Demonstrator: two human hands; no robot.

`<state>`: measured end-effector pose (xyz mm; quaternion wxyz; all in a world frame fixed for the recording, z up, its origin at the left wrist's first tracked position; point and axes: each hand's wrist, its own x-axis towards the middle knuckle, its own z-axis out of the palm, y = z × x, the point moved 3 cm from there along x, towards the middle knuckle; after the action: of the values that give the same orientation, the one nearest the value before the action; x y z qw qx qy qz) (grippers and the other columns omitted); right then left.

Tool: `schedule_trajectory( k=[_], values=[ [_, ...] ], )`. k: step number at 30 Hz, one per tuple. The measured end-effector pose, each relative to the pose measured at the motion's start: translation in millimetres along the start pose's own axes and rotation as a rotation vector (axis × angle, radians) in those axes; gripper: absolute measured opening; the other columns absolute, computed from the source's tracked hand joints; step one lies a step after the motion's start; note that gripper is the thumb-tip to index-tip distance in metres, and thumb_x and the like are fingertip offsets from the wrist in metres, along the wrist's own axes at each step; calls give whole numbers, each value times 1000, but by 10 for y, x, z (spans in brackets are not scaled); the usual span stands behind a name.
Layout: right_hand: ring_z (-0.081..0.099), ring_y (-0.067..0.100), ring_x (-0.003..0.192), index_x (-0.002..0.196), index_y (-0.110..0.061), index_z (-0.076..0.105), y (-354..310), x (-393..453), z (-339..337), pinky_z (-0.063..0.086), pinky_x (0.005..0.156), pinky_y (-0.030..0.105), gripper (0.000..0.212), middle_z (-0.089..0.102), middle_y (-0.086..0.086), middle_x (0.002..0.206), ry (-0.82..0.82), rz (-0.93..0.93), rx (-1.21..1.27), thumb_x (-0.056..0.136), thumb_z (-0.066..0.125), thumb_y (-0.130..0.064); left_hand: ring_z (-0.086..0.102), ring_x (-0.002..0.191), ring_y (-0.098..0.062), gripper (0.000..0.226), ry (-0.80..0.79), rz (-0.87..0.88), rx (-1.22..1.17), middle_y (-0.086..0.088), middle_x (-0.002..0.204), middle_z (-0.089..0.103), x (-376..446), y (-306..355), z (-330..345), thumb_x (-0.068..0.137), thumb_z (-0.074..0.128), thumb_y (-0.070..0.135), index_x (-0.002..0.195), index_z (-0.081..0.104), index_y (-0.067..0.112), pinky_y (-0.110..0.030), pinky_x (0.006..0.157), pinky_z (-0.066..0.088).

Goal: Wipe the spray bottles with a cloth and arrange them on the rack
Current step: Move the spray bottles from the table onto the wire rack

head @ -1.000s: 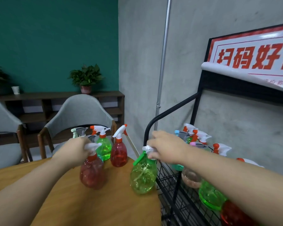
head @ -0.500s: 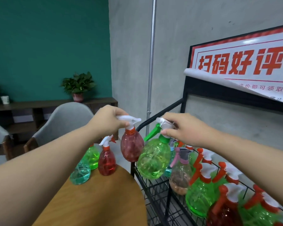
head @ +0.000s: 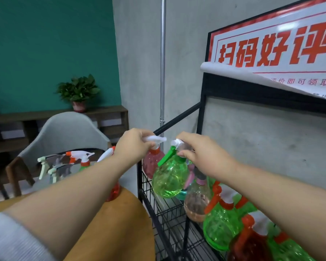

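Note:
My left hand [head: 133,146] grips the white spray head of a red bottle [head: 151,164] and holds it in the air above the left end of the black wire rack [head: 164,210]. My right hand [head: 201,155] grips the head of a green bottle [head: 170,180] with a green trigger, just right of the red one, over the rack's shelf. Several green, red and pinkish bottles [head: 220,227] stand in a row on the shelf to the right. No cloth is in sight.
A round wooden table [head: 113,228] lies below my left arm, with several more spray bottles [head: 83,159] on its far side. A grey chair [head: 64,132] stands behind it. A red-and-white sign [head: 271,46] tops the rack against the concrete wall.
Both hands lifted their bottles off the table and carried them right, over the rack's left end. Since half a second ago the two bottles have moved closer to the shelf.

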<state>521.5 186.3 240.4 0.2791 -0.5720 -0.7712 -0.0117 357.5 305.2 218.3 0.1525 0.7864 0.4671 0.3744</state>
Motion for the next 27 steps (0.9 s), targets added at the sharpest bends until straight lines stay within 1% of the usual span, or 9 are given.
schedule_trajectory(
  k=[3,6,9,12,14,17,22,24,27],
  values=[
    [53,12,70,96,-19,52,28,-34,123,39,62,23,7,56,-2,89,-19,1,28,93,58,-17,68,84,-19,18,-19,-14,40,2,87,74,28,-43,157,85,70,20,99,74,31,-36,80,55],
    [56,17,87,104,-18,55,79,-68,250,44,77,30,10,57,-1,94,-30,-12,3,94,57,-18,67,93,-19,23,-41,-54,84,2,95,73,60,-132,271,86,68,21,106,73,29,-34,84,53],
    [58,15,79,95,-30,52,112,-84,335,51,71,31,13,59,0,95,-64,-18,27,94,58,-18,64,101,-21,26,-75,-91,121,-1,105,72,66,-210,353,88,67,22,114,71,26,-36,88,52],
    [61,16,81,98,-24,57,170,-72,398,54,70,33,8,60,1,94,-86,1,5,94,58,-18,65,101,-22,28,-130,-102,155,-2,109,72,85,-264,444,89,67,24,117,69,26,-39,90,53],
    [61,16,81,90,-28,55,217,-57,428,55,67,34,11,60,1,92,-100,27,11,93,59,-18,65,101,-22,29,-157,-101,182,-2,111,71,107,-291,486,89,67,25,118,68,26,-37,89,53],
    [61,16,78,70,-35,39,257,-17,454,54,66,34,35,60,2,87,-112,55,-1,93,59,-18,65,102,-24,30,-185,-121,199,-5,110,71,132,-337,511,88,68,22,118,69,23,-37,89,52],
    [56,17,74,63,-36,34,250,106,517,46,65,31,42,51,-5,74,-149,80,-44,92,60,-19,65,100,-23,28,-200,-151,141,-6,107,72,165,-455,561,86,70,18,114,70,20,-33,85,51],
    [59,20,75,66,-33,37,245,156,565,52,65,37,36,54,-1,79,-215,78,-86,92,60,-21,64,102,-23,28,-190,-147,97,-8,108,71,179,-471,577,86,71,17,114,70,17,-27,81,46],
    [62,24,86,83,-22,47,233,196,655,53,75,41,15,62,7,95,-365,41,-281,93,58,-20,60,106,-22,38,-151,-144,44,-10,119,66,169,-463,586,88,69,17,125,63,14,-23,81,40]
  ],
)
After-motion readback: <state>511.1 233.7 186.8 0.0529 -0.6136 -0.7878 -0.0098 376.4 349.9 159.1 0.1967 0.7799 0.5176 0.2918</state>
